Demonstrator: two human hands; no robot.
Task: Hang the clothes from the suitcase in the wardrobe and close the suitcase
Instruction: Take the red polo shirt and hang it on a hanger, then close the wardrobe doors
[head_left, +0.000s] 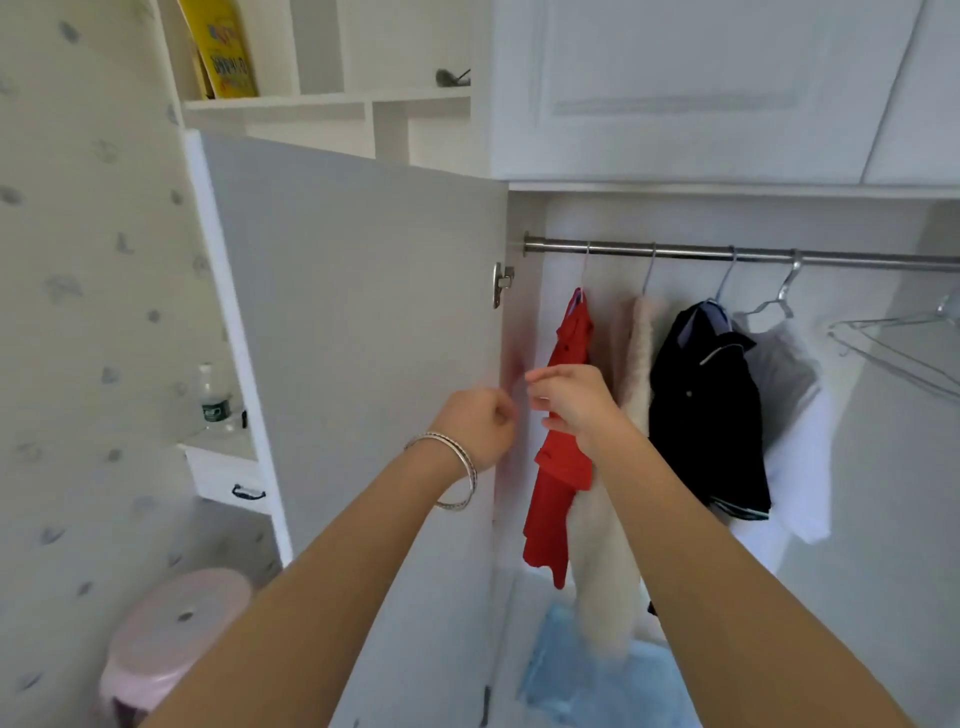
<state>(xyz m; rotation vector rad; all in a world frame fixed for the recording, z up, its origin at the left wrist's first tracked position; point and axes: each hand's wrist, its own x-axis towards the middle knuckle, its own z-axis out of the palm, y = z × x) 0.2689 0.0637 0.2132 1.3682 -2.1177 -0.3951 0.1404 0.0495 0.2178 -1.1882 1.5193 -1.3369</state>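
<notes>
Right hand (571, 402) fingers (540, 375) are curling loosely, fingertips pointing left, seeming to be brushing the red shirt (563, 441) just behind them; firm pinch or not, cannot tell, blurred. Left hand (480, 423) is curling into a loose fist, apparently holding nothing, sitting just left of the shirt against the open wardrobe door (353, 338). Red shirt is hanging on the rail (727, 253), long axis vertical, directly beyond the right fingers, so right hand is nearer; fluffy cream garment (631, 364), dark shirt (701, 405) and white top (800, 452) are hanging further right. Suitcase not in view.
</notes>
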